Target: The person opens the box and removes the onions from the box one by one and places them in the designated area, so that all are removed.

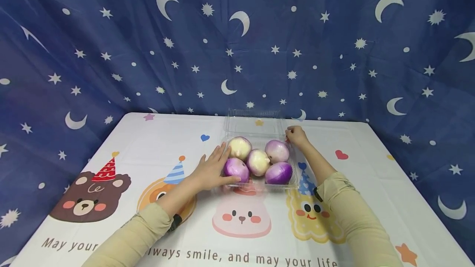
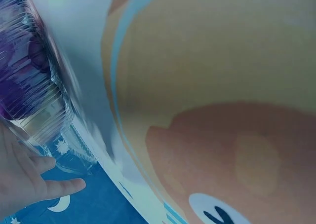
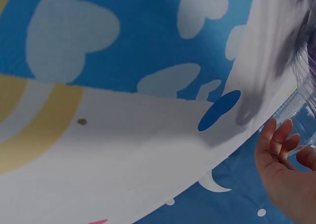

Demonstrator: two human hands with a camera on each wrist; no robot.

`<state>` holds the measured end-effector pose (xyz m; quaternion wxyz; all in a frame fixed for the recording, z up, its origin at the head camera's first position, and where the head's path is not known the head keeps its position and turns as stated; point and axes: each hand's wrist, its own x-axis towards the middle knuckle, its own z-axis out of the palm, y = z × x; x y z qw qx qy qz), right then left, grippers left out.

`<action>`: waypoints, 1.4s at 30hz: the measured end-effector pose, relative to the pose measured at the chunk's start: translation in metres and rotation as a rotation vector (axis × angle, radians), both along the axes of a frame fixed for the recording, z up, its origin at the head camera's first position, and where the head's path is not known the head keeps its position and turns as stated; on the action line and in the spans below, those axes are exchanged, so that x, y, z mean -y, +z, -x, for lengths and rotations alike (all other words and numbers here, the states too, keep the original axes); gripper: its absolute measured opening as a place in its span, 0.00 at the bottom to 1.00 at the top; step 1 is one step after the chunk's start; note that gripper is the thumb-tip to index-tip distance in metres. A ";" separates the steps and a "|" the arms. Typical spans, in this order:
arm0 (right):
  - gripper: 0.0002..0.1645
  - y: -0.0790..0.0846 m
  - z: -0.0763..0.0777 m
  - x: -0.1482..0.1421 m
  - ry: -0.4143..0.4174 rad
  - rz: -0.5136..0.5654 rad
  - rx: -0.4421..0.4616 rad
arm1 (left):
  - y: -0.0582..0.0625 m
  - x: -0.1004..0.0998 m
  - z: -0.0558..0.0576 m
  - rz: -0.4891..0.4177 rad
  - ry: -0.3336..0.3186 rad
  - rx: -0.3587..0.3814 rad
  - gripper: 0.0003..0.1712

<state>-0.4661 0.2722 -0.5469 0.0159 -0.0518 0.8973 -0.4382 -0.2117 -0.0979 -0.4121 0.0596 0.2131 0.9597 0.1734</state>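
A clear plastic clamshell box (image 1: pixel 293 181) sits on the table with its lid (image 1: pixel 241 125) folded back. Inside lie several purple-and-white onions (image 1: pixel 258 162), some paler than others. My left hand (image 1: pixel 211 172) rests along the box's left side, fingers stretched toward the back and thumb over the front left edge. The same hand (image 2: pixel 22 179) shows in the left wrist view beside the ribbed plastic wall. At the back right corner, my right hand (image 1: pixel 297 136) has curled fingers and pinches the lid's edge; in the right wrist view, clear plastic (image 3: pixel 298 123) lies between fingers and thumb.
A white tablecloth (image 1: pixel 178 131) printed with cartoon animals, hearts and lettering covers the table. Behind the table's far edge hangs a dark blue curtain (image 1: pixel 208 61) with moons and stars, close behind the lid.
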 end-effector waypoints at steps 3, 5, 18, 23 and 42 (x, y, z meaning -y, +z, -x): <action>0.34 -0.024 0.017 -0.008 0.003 0.001 -0.022 | -0.001 0.000 -0.001 -0.002 0.000 0.005 0.60; 0.34 -0.024 0.017 -0.007 -0.004 0.002 -0.026 | -0.002 -0.001 -0.001 -0.005 0.002 0.006 0.60; 0.37 0.050 -0.054 0.021 0.005 -0.099 -0.071 | -0.003 -0.001 0.001 -0.004 0.006 0.036 0.60; 0.32 0.129 -0.125 0.056 0.000 -0.233 -0.038 | -0.002 -0.001 0.001 -0.029 -0.001 0.049 0.59; 0.25 0.157 -0.180 0.062 0.101 -0.227 -0.291 | -0.001 0.005 0.006 -0.102 -0.007 0.103 0.65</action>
